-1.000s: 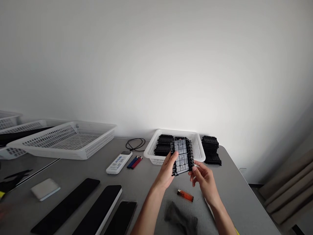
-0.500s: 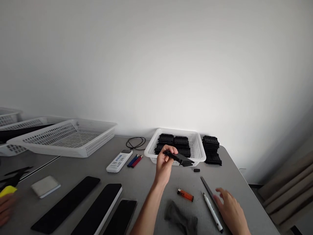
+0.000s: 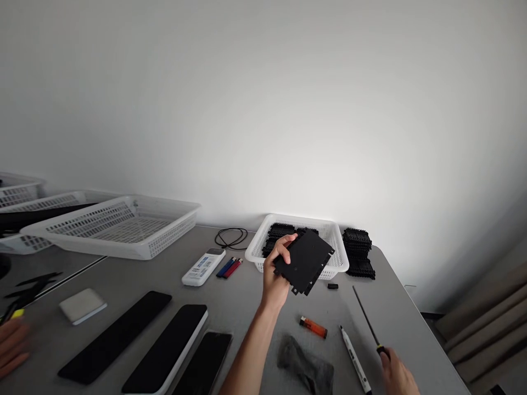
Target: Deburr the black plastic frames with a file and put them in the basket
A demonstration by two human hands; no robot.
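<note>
My left hand (image 3: 279, 269) grips a black plastic plate (image 3: 305, 262) by its left edge, holding it up in front of the white basket. The plate's broad flat face is turned toward me, and tabs and notches run along its edges. Lower right, my right hand (image 3: 397, 373) is closed around the dark handle of a long, thin metal file (image 3: 365, 314), which points up and to the left, away from the plate. Behind the plate, the white basket (image 3: 257, 244) contains several similar black plates (image 3: 284, 229), partly hidden by my left hand and the held plate.
Stacked black plates (image 3: 357, 252) stand right of the basket. A marker (image 3: 354, 359), an orange lighter (image 3: 313, 327), a black cap (image 3: 332, 286) and a grey cloth (image 3: 305, 365) lie nearer. Leftward are dark slabs (image 3: 117, 336), a larger basket (image 3: 144, 249) and another person's hand (image 3: 12, 348).
My left hand has turned the plate from nearly edge-on to face me. My right hand has taken hold of the file and lifted it from the table.
</note>
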